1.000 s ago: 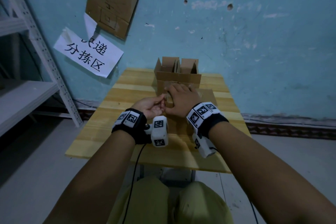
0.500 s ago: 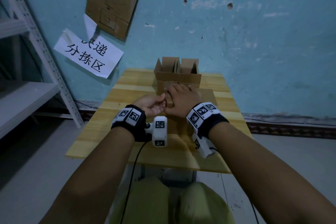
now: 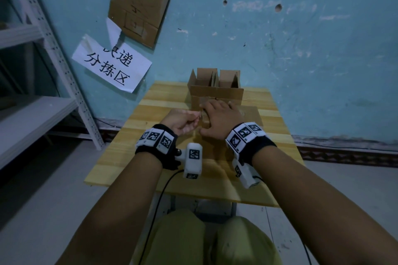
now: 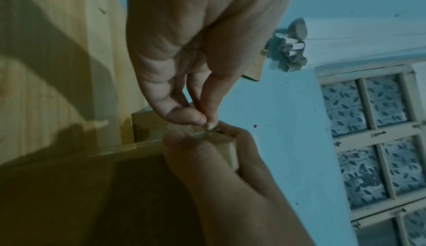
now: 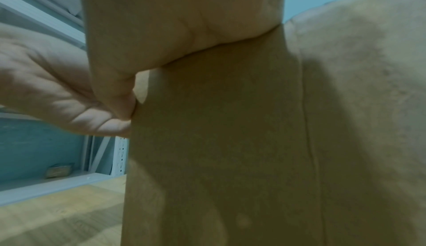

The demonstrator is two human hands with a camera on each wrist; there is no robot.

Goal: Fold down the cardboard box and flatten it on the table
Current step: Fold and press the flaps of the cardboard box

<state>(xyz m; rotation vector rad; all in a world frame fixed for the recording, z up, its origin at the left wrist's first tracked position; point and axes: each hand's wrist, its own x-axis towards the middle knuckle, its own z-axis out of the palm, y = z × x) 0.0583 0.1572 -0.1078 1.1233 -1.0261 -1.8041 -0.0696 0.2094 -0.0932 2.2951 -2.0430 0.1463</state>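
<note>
A brown cardboard box [image 3: 212,146] stands mid-table under both hands. My right hand [image 3: 217,120] lies over its top, and in the left wrist view the thumb and fingers of that right hand [image 4: 207,168] wrap round the box's corner [image 4: 226,149]. My left hand [image 3: 183,122] is at the box's left edge. Its thumb and forefinger [image 4: 207,122] pinch a thin clear strip [image 4: 198,135], which looks like tape, at that corner. The right wrist view shows my palm [image 5: 173,22] pressed on the box's top edge [image 5: 219,140]. The box's far side is hidden.
A second cardboard box [image 3: 215,90] with its flaps up stands behind, against the blue wall. The wooden table [image 3: 137,135] is small, with its edges close on each side. A white metal shelf [image 3: 43,114] stands to the left.
Almost nothing: the left hand has shifted slightly at the box's left edge, and the right hand has stayed on the box.
</note>
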